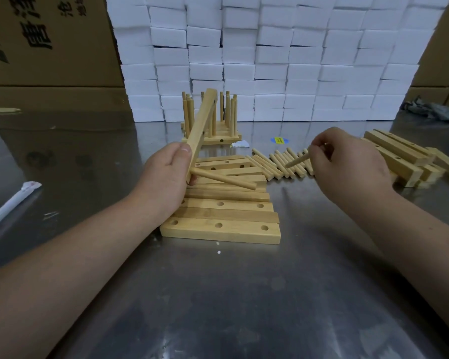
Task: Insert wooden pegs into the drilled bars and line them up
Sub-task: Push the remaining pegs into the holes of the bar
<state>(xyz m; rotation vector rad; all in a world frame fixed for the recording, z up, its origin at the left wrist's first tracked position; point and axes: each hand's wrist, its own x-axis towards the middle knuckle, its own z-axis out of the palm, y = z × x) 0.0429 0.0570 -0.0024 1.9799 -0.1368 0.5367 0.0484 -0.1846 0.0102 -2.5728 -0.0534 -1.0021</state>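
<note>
My left hand [166,174] grips a drilled wooden bar [202,120] that tilts up and away, with one peg [226,179] sticking out of its lower end to the right. My right hand [347,161] pinches a single peg [297,160] above a row of loose pegs [272,164] lying on the metal table. Under my left hand lies a row of drilled bars [226,211] side by side. Behind them stand finished bars with upright pegs [213,117].
More plain bars [405,156] are piled at the right. A wall of white foam blocks [270,60] closes the back, with cardboard boxes [49,42] at the left. A white wrapped stick [8,206] lies at the left on the steel table [244,294].
</note>
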